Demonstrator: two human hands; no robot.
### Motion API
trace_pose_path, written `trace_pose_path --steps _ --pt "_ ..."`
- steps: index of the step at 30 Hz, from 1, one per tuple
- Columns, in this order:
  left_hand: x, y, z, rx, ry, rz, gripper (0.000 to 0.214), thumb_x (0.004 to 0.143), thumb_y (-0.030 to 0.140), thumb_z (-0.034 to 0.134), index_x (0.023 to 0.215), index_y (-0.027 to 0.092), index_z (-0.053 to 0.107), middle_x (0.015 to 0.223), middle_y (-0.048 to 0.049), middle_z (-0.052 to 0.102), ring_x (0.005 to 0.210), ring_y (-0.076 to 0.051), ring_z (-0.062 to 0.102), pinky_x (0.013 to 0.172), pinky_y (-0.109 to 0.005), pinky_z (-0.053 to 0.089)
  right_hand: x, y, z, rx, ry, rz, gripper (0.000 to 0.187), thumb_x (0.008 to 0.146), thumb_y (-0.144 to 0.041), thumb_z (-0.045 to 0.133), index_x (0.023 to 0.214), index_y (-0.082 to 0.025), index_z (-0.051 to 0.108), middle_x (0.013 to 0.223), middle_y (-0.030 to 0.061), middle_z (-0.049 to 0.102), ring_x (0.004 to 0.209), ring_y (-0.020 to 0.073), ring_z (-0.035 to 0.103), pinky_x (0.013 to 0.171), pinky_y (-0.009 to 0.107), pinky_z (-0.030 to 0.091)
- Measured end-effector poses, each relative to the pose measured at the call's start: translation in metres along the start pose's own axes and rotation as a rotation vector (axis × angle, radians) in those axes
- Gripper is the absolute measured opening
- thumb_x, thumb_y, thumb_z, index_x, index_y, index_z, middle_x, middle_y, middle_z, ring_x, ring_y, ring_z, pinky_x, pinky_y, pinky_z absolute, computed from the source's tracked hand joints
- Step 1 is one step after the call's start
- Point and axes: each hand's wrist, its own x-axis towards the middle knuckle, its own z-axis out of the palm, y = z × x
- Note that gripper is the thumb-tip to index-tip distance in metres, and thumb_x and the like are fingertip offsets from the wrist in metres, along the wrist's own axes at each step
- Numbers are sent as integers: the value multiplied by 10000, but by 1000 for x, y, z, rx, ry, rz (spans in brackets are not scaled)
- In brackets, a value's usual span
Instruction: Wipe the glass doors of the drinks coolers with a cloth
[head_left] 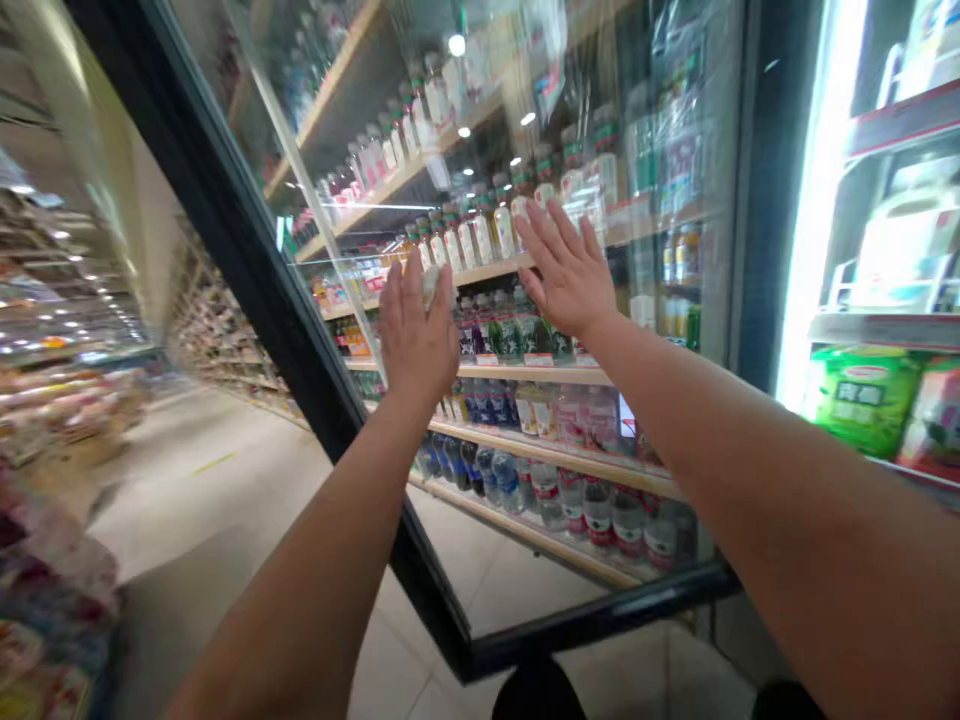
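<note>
A glass fridge door (510, 560) with a black frame (300, 330) stands swung out before me. My left hand (418, 335) is raised against the pane with its fingers stretched up and apart. A small pale patch shows between those fingers; whether it is a thing on the glass or a bottle behind it, I cannot tell. Farther right and a little higher, my right hand (568, 270) lies flat on the same pane, fingers spread, holding nothing. Through the glass, both hands overlap rows of bottles with white labels (465, 240) and dark drink bottles (510, 335).
Wooden-edged shelves (525, 455) behind the glass carry water bottles (600, 515) low down. At right is a lit fridge with a green package (862, 400) and a white jug (907, 245). Blurred store goods (60, 400) and pale floor (247, 480) lie left.
</note>
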Motion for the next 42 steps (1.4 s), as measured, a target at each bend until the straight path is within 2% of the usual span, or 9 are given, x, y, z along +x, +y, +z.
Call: trace_pose_path --steps 3,6,12,18,23,29,34,39,42 --pt "-31 36 6 -80 -133 257 812 936 145 588 1641 206 190 1708 -130 97 1577 -349 32 1272 -585 195 -1 1 2 31 12 -3 609 1067 -477 204 1633 -257 243 1692 -4 186 1587 241 152 1301 550 174" --pt "-33 37 6 -94 -267 505 802 942 196 630 1631 285 228 1677 -75 264 1574 -294 136 1285 -527 210 -2 1 2 47 22 -6 603 1064 -461 214 1629 -253 255 1691 -6 191 1588 236 147 1306 544 170" --pt "1 4 2 5 -40 36 668 967 129 538 1597 239 347 1709 -113 105 1571 -362 104 1260 -611 167 -4 2 2 66 32 3 593 1030 -338 289 1615 -249 293 1679 -3 238 1583 230 176 1303 539 192" --pt "-16 12 5 -88 -172 476 667 975 138 533 1588 325 346 1699 -12 187 1581 -237 89 1305 -482 159 -5 2 3 71 47 13 618 983 -254 335 1601 -235 326 1670 6 273 1576 226 202 1303 531 208" --pt "-8 1 1 -8 -8 116 689 973 83 431 1625 227 265 1714 -34 -17 1580 -273 -49 1295 -563 113 -6 3 4 78 57 8 629 970 -232 349 1598 -237 331 1667 6 281 1576 221 203 1305 531 206" --pt "-13 6 4 -103 -168 417 746 990 73 433 1648 284 150 1673 -42 272 1576 -255 136 1282 -528 242 -6 4 5 108 47 14 627 965 -224 345 1592 -234 344 1670 7 271 1579 225 191 1305 546 201" --pt "-6 0 6 -89 -79 197 765 1001 84 389 1657 253 34 1721 -2 23 1584 -284 7 1299 -581 155 -6 5 5 131 47 9 631 971 -222 323 1601 -248 331 1670 -8 261 1582 219 174 1310 548 176" --pt "-11 7 11 -127 -169 317 615 1039 127 343 1627 289 260 1640 -23 356 1568 -240 181 1284 -489 250 -7 6 7 163 45 14 616 986 -245 311 1602 -246 333 1668 4 272 1583 224 166 1313 550 166" --pt "-4 3 10 -104 -142 238 604 1041 130 323 1631 240 256 1655 -84 317 1573 -263 157 1288 -519 213 -7 6 6 170 45 14 616 988 -247 312 1603 -247 331 1669 4 269 1585 225 157 1315 546 161"
